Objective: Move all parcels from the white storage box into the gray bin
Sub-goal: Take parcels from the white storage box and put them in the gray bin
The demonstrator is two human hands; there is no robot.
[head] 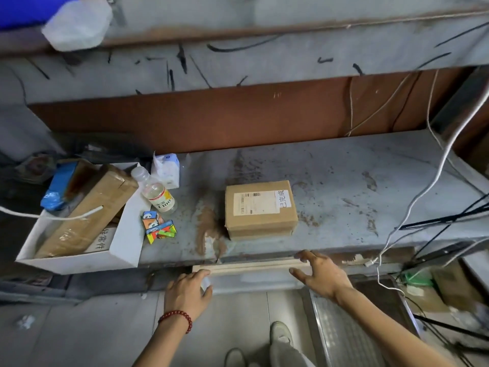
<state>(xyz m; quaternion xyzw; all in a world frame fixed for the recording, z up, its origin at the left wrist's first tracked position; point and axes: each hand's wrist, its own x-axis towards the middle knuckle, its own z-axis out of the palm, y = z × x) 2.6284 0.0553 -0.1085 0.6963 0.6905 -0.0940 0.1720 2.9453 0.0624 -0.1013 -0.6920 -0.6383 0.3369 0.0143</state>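
Both hands hover at the near edge of the tabletop [344, 165], empty, just above a pale strip of wood [251, 267] lying along that edge. The left hand [186, 294] has its fingers loosely curled and slightly apart; the right hand [321, 275] has its fingers spread wide, pinching nothing. The white storage box [124, 242] sits at the tabletop's left end, well to the left of both hands and beyond them, so the left hand is the nearer one. Inside it a long taped cardboard parcel [87, 210] lies tilted, its long axis running from near-left up to far-right, the far end propped higher against the box wall. A second labelled parcel [260, 209] rests flat straight ahead, its longer side across the view. No gray bin can be made out with certainty.
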